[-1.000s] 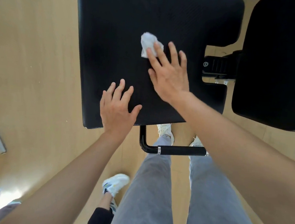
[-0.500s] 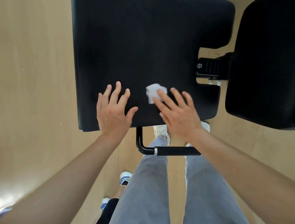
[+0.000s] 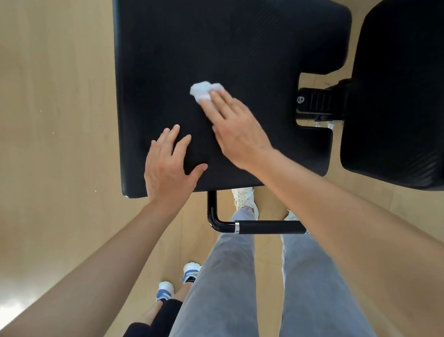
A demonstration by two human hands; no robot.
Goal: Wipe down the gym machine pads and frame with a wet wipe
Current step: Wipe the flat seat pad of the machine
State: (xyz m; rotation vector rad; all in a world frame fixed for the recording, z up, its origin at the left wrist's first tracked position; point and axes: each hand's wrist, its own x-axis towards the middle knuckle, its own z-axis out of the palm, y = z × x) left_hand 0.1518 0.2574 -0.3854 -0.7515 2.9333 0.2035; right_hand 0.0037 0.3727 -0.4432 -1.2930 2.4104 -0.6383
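Left hand (image 3: 171, 164), right hand (image 3: 236, 132), both flat

I find no legible text, number or brand name in this view. The black pad (image 3: 226, 47) shows only a woven surface texture. A small round mark (image 3: 300, 99) sits on the black bracket (image 3: 320, 103) beside the pad's notch, but it is too small for me to read. The blue-and-white shoes (image 3: 165, 291) show coloured patches, with no logo I can make out.
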